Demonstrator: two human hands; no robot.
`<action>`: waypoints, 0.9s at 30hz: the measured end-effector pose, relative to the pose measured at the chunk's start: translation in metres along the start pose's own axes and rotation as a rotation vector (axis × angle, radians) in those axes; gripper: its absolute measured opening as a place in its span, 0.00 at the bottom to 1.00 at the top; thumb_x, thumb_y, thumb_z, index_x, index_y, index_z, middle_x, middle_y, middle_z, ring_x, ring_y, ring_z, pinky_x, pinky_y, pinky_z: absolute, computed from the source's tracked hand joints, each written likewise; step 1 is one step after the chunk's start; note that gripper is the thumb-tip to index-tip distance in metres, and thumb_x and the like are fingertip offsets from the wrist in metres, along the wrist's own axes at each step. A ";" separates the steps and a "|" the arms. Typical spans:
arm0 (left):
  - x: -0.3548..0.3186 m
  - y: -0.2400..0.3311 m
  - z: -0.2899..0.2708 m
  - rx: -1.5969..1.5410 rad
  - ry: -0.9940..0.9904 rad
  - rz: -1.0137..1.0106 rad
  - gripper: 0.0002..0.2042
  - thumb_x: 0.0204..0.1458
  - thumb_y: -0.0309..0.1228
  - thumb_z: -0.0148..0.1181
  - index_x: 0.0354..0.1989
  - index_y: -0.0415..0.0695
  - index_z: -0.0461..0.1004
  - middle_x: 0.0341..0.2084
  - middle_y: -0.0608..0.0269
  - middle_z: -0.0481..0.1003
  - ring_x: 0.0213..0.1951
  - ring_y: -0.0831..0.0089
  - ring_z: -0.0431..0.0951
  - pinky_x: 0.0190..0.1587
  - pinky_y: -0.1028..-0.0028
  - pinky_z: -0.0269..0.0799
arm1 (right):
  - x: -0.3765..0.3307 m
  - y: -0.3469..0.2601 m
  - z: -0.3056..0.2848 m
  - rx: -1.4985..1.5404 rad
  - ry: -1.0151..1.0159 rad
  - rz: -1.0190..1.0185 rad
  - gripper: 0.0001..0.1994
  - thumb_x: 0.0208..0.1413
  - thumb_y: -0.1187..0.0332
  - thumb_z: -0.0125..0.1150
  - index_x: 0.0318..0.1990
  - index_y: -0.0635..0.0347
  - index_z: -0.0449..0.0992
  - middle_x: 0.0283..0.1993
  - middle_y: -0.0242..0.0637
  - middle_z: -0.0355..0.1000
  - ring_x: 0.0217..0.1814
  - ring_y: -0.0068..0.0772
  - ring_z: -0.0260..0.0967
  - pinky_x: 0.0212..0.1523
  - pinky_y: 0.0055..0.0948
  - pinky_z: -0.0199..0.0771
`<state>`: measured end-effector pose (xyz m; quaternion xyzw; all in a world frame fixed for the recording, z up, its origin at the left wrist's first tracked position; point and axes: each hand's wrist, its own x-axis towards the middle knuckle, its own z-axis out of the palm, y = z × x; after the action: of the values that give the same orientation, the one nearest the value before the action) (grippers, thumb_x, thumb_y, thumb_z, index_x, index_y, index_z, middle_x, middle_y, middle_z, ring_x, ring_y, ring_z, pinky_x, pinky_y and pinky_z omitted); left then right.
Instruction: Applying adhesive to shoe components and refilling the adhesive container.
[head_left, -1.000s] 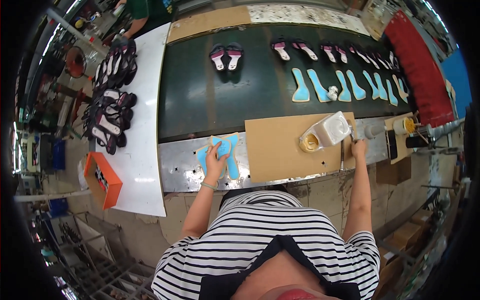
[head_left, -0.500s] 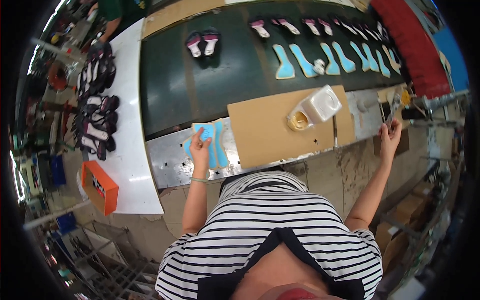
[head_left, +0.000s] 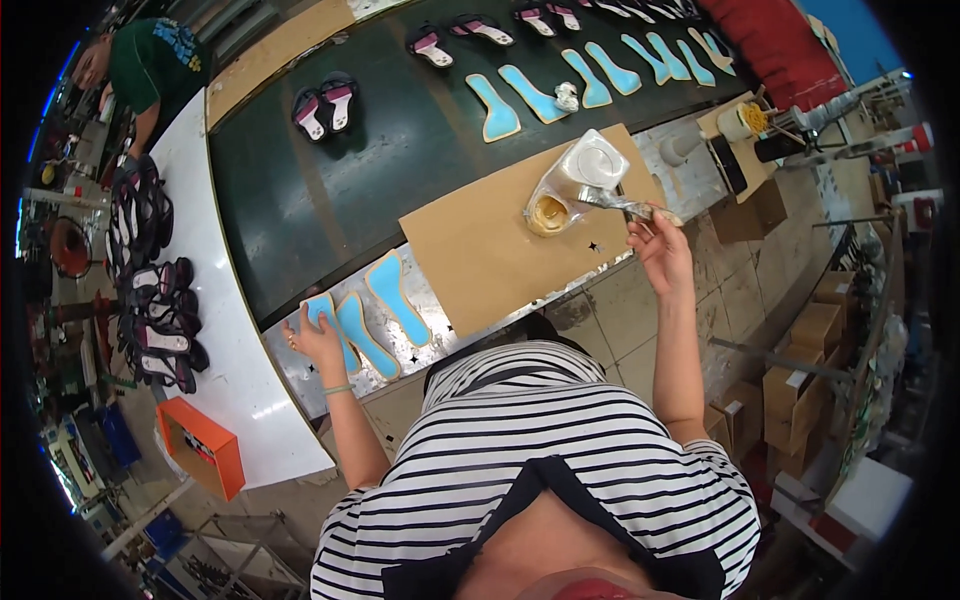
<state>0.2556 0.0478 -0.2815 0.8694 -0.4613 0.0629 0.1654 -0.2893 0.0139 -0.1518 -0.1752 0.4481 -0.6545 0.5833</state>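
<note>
In my right hand [head_left: 660, 252] is a brush [head_left: 622, 203], gripped by its handle. Its bristle end reaches over the clear plastic jug [head_left: 597, 158], near the cut opening where yellowish glue [head_left: 548, 213] sits. My left hand [head_left: 318, 343] is closed on a blue insole [head_left: 320, 307] at the left end of the metal ledge. Two more blue insoles lie to its right, a nearer insole [head_left: 364, 335] and a farther insole [head_left: 397, 297]. The jug lies on a cardboard sheet [head_left: 470, 260].
Across the dark green conveyor belt [head_left: 400, 130] lie several blue insoles [head_left: 540, 95], a crumpled white lump [head_left: 566, 97] and sandals [head_left: 325, 106]. More sandals [head_left: 160, 300] and an orange box [head_left: 200, 447] line the white table at left. A person [head_left: 155, 75] stands at far left.
My right hand has come left from the tool area at right, bringing the brush to the jug. My left hand has shifted left, and the insoles now lie spread apart.
</note>
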 end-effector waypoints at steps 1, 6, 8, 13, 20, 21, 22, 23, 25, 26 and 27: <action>0.002 0.002 0.001 -0.138 0.102 0.093 0.14 0.48 0.26 0.61 0.46 0.46 0.77 0.44 0.50 0.68 0.53 0.56 0.65 0.55 0.63 0.60 | 0.000 0.005 0.001 0.044 -0.006 0.006 0.14 0.60 0.70 0.53 0.51 0.66 0.69 0.39 0.43 0.74 0.38 0.36 0.75 0.38 0.33 0.78; 0.002 0.045 0.005 -0.575 -0.102 0.113 0.12 0.51 0.27 0.59 0.45 0.46 0.77 0.48 0.55 0.67 0.50 0.65 0.69 0.47 0.68 0.68 | -0.015 0.004 0.036 0.069 -0.119 -0.071 0.11 0.61 0.69 0.51 0.48 0.65 0.70 0.45 0.48 0.72 0.43 0.42 0.74 0.46 0.36 0.76; -0.002 0.066 0.006 -0.797 -0.180 0.162 0.11 0.50 0.25 0.58 0.43 0.43 0.78 0.46 0.55 0.69 0.47 0.62 0.70 0.44 0.68 0.68 | -0.027 0.001 0.049 0.078 -0.173 -0.101 0.10 0.60 0.69 0.53 0.45 0.65 0.70 0.47 0.49 0.71 0.44 0.43 0.73 0.48 0.37 0.75; -0.009 0.088 0.010 -0.875 -0.290 0.123 0.10 0.52 0.25 0.57 0.43 0.43 0.78 0.46 0.57 0.69 0.44 0.66 0.72 0.41 0.71 0.70 | -0.052 -0.007 0.067 -0.426 -0.340 -0.450 0.06 0.47 0.78 0.64 0.30 0.64 0.71 0.50 0.51 0.71 0.51 0.39 0.70 0.53 0.36 0.70; -0.007 0.092 0.017 -0.900 -0.328 0.134 0.11 0.51 0.23 0.57 0.44 0.43 0.77 0.44 0.58 0.70 0.42 0.69 0.73 0.41 0.74 0.71 | -0.059 -0.009 0.073 -0.630 -0.364 -0.559 0.07 0.45 0.79 0.65 0.31 0.65 0.72 0.49 0.51 0.71 0.49 0.37 0.71 0.52 0.35 0.72; -0.006 0.097 0.015 -0.914 -0.322 0.154 0.11 0.52 0.24 0.58 0.44 0.43 0.77 0.44 0.59 0.70 0.41 0.70 0.73 0.41 0.74 0.71 | -0.060 -0.008 0.075 -0.630 -0.363 -0.560 0.07 0.45 0.79 0.65 0.31 0.65 0.72 0.49 0.51 0.71 0.49 0.37 0.71 0.52 0.35 0.72; -0.006 0.105 0.010 -0.928 -0.315 0.174 0.12 0.52 0.24 0.58 0.45 0.43 0.76 0.44 0.60 0.70 0.40 0.71 0.73 0.41 0.75 0.71 | -0.061 -0.006 0.078 -0.577 -0.333 -0.534 0.07 0.46 0.79 0.64 0.33 0.66 0.72 0.51 0.51 0.70 0.49 0.37 0.71 0.52 0.35 0.72; -0.008 0.115 0.005 -0.927 -0.312 0.174 0.12 0.52 0.24 0.58 0.45 0.43 0.76 0.44 0.60 0.70 0.40 0.71 0.73 0.41 0.75 0.71 | -0.061 -0.004 0.081 -0.525 -0.304 -0.507 0.08 0.46 0.79 0.64 0.35 0.67 0.73 0.53 0.51 0.69 0.49 0.37 0.71 0.51 0.35 0.72; -0.017 0.151 -0.026 -1.181 -0.485 0.093 0.12 0.52 0.26 0.60 0.46 0.42 0.75 0.44 0.62 0.70 0.40 0.73 0.73 0.44 0.74 0.71 | -0.060 0.003 0.084 -0.526 -0.297 -0.541 0.10 0.46 0.80 0.64 0.38 0.68 0.74 0.53 0.49 0.68 0.50 0.36 0.71 0.53 0.33 0.71; -0.021 0.171 -0.044 -1.253 -0.601 0.100 0.13 0.52 0.27 0.60 0.47 0.42 0.75 0.44 0.63 0.70 0.40 0.74 0.73 0.45 0.74 0.71 | -0.059 0.006 0.086 -0.530 -0.287 -0.576 0.12 0.46 0.81 0.64 0.41 0.69 0.74 0.53 0.47 0.67 0.51 0.36 0.70 0.54 0.30 0.70; -0.025 0.191 -0.062 -1.322 -0.713 0.107 0.14 0.52 0.28 0.61 0.48 0.41 0.74 0.44 0.64 0.70 0.41 0.76 0.73 0.47 0.74 0.70 | -0.058 0.011 0.092 -0.525 -0.299 -0.575 0.12 0.46 0.81 0.64 0.41 0.69 0.74 0.53 0.47 0.67 0.51 0.36 0.70 0.54 0.30 0.70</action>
<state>0.0868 -0.0103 -0.1864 0.5330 -0.4699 -0.5047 0.4903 -0.1985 0.0333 -0.0935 -0.5289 0.4431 -0.6216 0.3710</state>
